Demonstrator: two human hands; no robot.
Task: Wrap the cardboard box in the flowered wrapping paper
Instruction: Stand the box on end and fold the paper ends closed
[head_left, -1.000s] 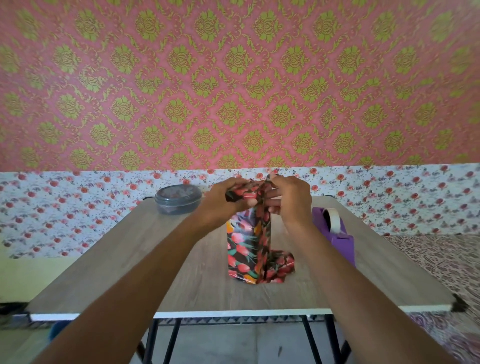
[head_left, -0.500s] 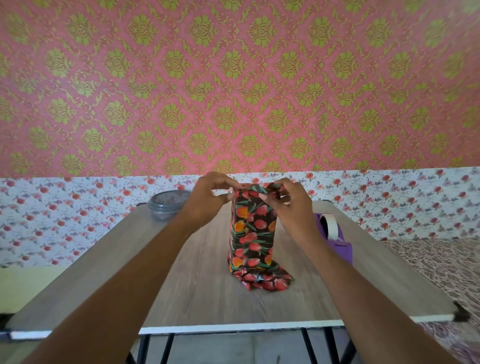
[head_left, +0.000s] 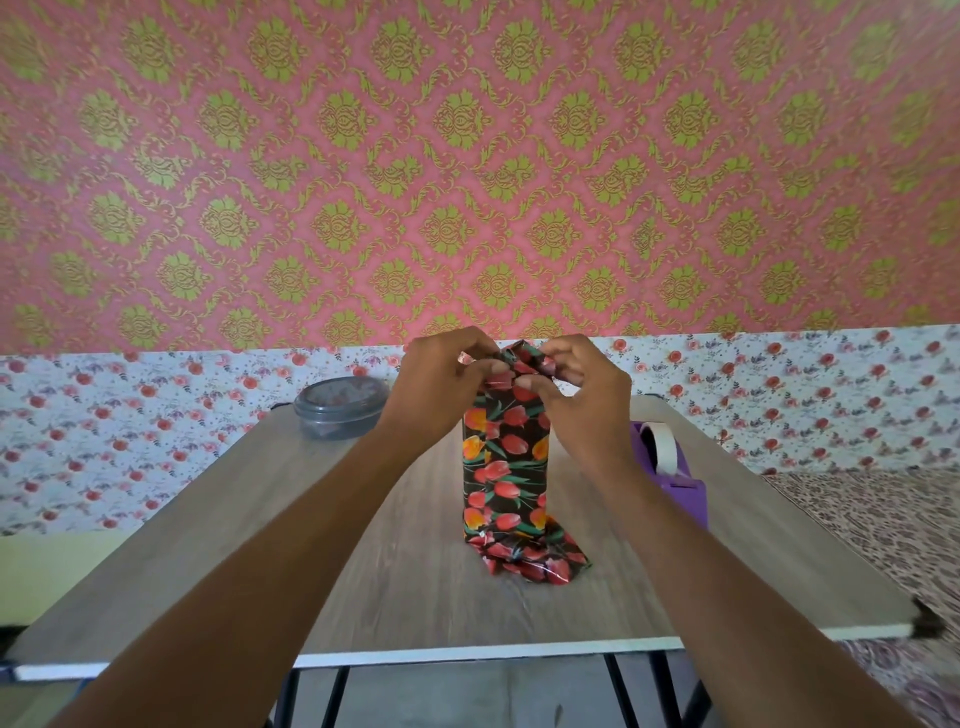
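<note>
The box stands upright on end at the middle of the table, fully covered by dark wrapping paper printed with red and orange tulips. No bare cardboard shows. Loose paper lies crumpled at its foot, spreading toward the right. My left hand pinches the paper at the top end from the left. My right hand pinches the same top flaps from the right, fingertips nearly touching those of the left.
A grey lidded plastic container sits at the table's back left. A purple tape dispenser with a white roll stands right of the box. The wooden table ends in a white front edge; patterned wall behind.
The box has been turned so a flat face looks at me. Both hands stayed at the top end and have closed in, folding the top flaps together.
</note>
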